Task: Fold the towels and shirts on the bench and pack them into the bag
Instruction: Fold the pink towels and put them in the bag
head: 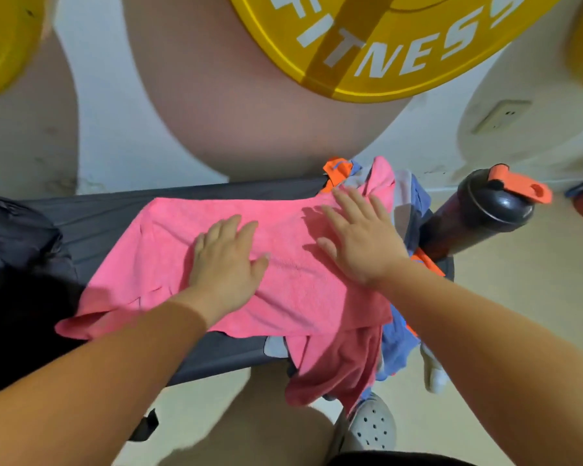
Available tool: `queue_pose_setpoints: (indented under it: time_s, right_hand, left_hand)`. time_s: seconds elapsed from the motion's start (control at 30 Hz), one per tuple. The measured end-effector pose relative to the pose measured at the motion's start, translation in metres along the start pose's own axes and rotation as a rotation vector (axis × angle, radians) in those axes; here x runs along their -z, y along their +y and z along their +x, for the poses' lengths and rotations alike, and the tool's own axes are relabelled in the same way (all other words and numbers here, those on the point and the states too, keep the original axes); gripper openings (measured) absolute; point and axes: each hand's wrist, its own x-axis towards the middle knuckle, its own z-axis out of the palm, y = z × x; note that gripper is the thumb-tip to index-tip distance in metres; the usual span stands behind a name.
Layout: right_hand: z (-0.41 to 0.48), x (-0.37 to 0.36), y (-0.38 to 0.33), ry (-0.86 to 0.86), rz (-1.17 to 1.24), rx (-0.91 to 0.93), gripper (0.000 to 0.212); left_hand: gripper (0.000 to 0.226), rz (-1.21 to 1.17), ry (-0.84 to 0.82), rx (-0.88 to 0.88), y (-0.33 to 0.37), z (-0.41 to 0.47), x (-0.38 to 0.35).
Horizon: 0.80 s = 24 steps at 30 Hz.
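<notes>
We logged black bag (14,230) left of left hand (229,260). Left hand flat, fingers spread, pressing pink towel (162,260) spread across bench (108,223). Right hand (364,243) flat on same towel. Clothes pile (413,196), shaker bottle (485,223) beyond right hand.

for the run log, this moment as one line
step: pink towel spread on bench | left hand: flat on towel | right hand: flat on towel | rest: clothes pile, shaker bottle at right
</notes>
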Motion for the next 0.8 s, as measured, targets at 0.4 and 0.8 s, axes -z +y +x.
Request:
queue_pose_setpoints:
  time_s: [0.4,0.8]
  right_hand:
    - [-0.023,-0.041,-0.026,-0.197,0.074,-0.078,0.085]
    - [-0.009,-0.02,-0.042,-0.175,0.002,-0.031,0.098]
  left_hand:
    - [0.09,0.302,-0.273,0.018,-0.028,-0.081,-0.038]
    - [0.075,0.209,-0.036,-0.02,-0.066,-0.089,-0.004]
